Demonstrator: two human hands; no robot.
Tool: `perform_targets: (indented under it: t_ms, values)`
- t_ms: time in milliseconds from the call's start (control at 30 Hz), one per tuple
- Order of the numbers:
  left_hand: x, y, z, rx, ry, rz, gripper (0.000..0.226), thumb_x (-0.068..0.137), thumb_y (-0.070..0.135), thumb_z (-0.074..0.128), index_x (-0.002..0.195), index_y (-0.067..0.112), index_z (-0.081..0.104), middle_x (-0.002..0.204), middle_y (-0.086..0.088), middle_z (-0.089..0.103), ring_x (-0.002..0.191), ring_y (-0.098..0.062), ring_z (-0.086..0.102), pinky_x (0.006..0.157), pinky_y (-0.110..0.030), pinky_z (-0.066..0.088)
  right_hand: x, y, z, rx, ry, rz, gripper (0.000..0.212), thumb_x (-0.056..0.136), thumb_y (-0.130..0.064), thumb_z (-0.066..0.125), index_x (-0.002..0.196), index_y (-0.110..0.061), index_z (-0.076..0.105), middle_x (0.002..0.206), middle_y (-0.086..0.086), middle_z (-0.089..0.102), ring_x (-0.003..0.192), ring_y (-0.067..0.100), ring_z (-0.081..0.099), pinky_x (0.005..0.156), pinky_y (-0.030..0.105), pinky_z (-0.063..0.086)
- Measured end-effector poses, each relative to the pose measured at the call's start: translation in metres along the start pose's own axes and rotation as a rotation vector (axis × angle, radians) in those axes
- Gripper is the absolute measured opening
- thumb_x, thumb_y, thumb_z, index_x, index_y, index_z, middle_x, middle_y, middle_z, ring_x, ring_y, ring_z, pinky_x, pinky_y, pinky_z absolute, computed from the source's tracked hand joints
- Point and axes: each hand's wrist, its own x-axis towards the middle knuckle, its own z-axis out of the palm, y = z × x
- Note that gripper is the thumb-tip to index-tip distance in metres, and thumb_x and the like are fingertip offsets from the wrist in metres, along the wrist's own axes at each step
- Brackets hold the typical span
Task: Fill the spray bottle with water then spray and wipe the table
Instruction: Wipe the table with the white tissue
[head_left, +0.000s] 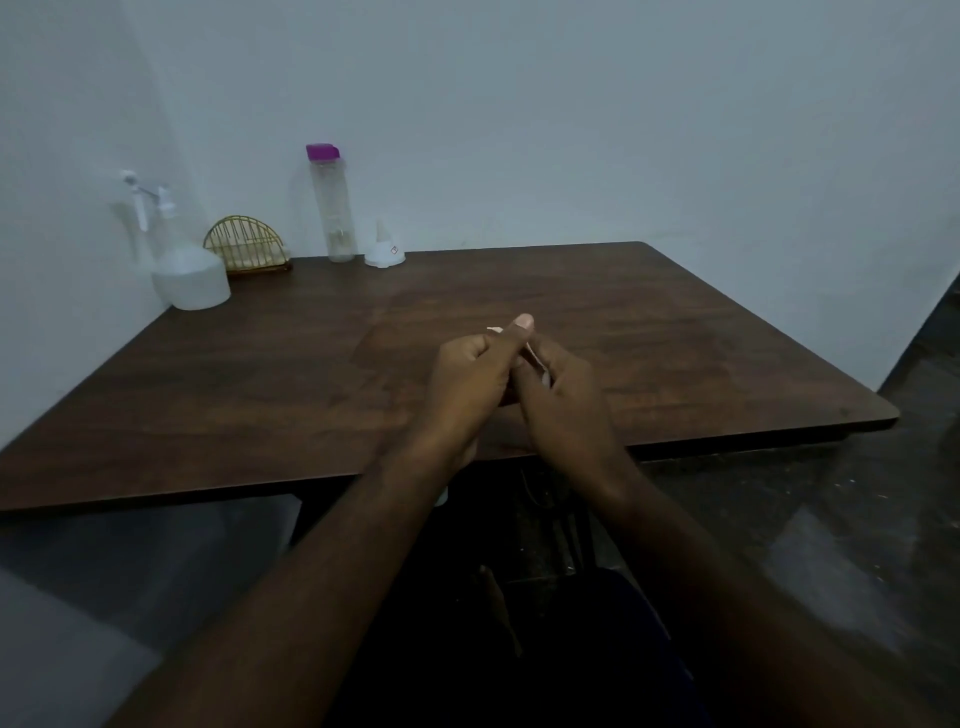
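Observation:
My left hand (470, 382) and my right hand (561, 402) meet above the middle of the dark wooden table (234, 374), both closed around a small white wad, probably tissue (535, 358), that shows only between the fingers. The clear spray bottle (184, 260), with a white trigger head and water in its wide base, stands at the far left corner by the wall. A tall clear water bottle (332, 208) with a purple cap stands at the back edge. Beside it a white funnel (384, 247) rests upside down.
A gold wire napkin holder (244, 247) sits between the spray bottle and the tall bottle. White walls close off the back and left sides. The table's right edge drops to a dark floor (857, 519). A faint damp-looking patch marks the tabletop beyond my hands.

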Motion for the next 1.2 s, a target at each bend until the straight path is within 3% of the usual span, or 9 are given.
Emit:
perform_targets:
  t_ms: [67,167,267,400,567,700,900,1067,1200]
  values:
    - [0.001,0.002,-0.003,0.007,0.005,0.022,0.040,0.092,0.028,0.064,0.082,-0.011,0.066,0.085,-0.031,0.068,0.072,-0.028,0.065,0.070,-0.036,0.056,-0.003,0.001,-0.002,-0.013,-0.015,-0.008,0.040,0.097,-0.002,0.051,0.132,-0.019,0.062,0.092,-0.018,0.067,0.078,-0.014,0.060,0.072,0.007,0.044]
    - [0.003,0.002,-0.011,0.030,-0.017,0.050,0.028,0.093,0.015,0.062,0.080,-0.009,0.064,0.090,-0.033,0.067,0.082,-0.035,0.068,0.084,-0.047,0.056,-0.003,0.001,-0.007,0.077,-0.001,0.088,0.050,0.096,-0.004,0.053,0.145,-0.019,0.051,0.119,-0.003,0.069,0.102,0.002,0.066,0.083,0.016,0.053]
    - [0.002,0.005,-0.014,0.023,-0.114,0.043,0.021,0.094,0.005,0.059,0.088,-0.016,0.060,0.083,-0.026,0.068,0.085,-0.029,0.068,0.088,-0.043,0.057,0.001,-0.001,-0.010,0.187,0.020,0.150,0.046,0.095,-0.014,0.055,0.141,-0.017,0.055,0.128,-0.008,0.066,0.113,-0.005,0.061,0.089,0.011,0.049]
    - [-0.003,0.008,-0.012,0.052,-0.188,0.050,0.008,0.092,-0.002,0.059,0.089,-0.006,0.063,0.059,0.004,0.065,0.068,-0.007,0.066,0.086,-0.036,0.057,0.005,0.002,-0.014,0.292,0.081,0.161,0.031,0.100,-0.014,0.053,0.127,-0.014,0.066,0.085,-0.015,0.066,0.071,-0.008,0.062,0.066,0.010,0.047]
    - [-0.008,0.008,-0.010,0.173,-0.148,0.153,0.016,0.090,0.008,0.066,0.084,-0.007,0.070,0.069,-0.012,0.071,0.066,-0.017,0.069,0.070,-0.028,0.059,0.004,0.007,-0.020,0.287,0.059,0.120,0.019,0.097,-0.013,0.060,0.097,-0.010,0.079,0.098,0.000,0.078,0.099,0.013,0.072,0.083,0.030,0.058]
    - [-0.005,0.006,-0.005,0.383,-0.159,0.265,0.013,0.088,0.007,0.068,0.079,0.001,0.074,0.072,-0.008,0.073,0.068,-0.019,0.072,0.067,-0.030,0.060,0.002,0.007,-0.027,0.245,0.051,0.136,0.022,0.098,-0.013,0.060,0.089,-0.006,0.078,0.082,0.006,0.078,0.078,0.014,0.074,0.068,0.022,0.055]
    - [-0.011,0.008,0.012,0.277,-0.229,0.201,0.010,0.087,0.007,0.070,0.080,0.000,0.070,0.075,-0.014,0.073,0.070,-0.023,0.070,0.072,-0.034,0.060,0.004,0.014,-0.059,0.364,0.177,0.359,0.025,0.101,-0.017,0.053,0.094,-0.006,0.074,0.091,0.012,0.077,0.085,0.027,0.073,0.077,0.043,0.060]
    - [-0.022,0.003,0.059,0.087,-0.233,0.043,0.026,0.093,0.007,0.059,0.069,0.012,0.054,0.066,-0.005,0.066,0.062,-0.015,0.065,0.068,-0.036,0.058,-0.011,0.021,-0.148,0.456,0.362,0.482,0.018,0.102,-0.015,0.049,0.100,-0.008,0.066,0.097,0.011,0.076,0.089,0.025,0.074,0.074,0.042,0.061]
    - [-0.035,-0.018,0.121,0.018,-0.304,-0.104,0.021,0.095,0.016,0.057,0.074,0.014,0.051,0.090,-0.022,0.059,0.083,-0.033,0.058,0.077,-0.050,0.054,-0.048,0.034,-0.221,0.418,0.440,0.523,0.018,0.101,-0.011,0.049,0.106,-0.005,0.066,0.109,0.013,0.073,0.098,0.025,0.073,0.079,0.037,0.062]
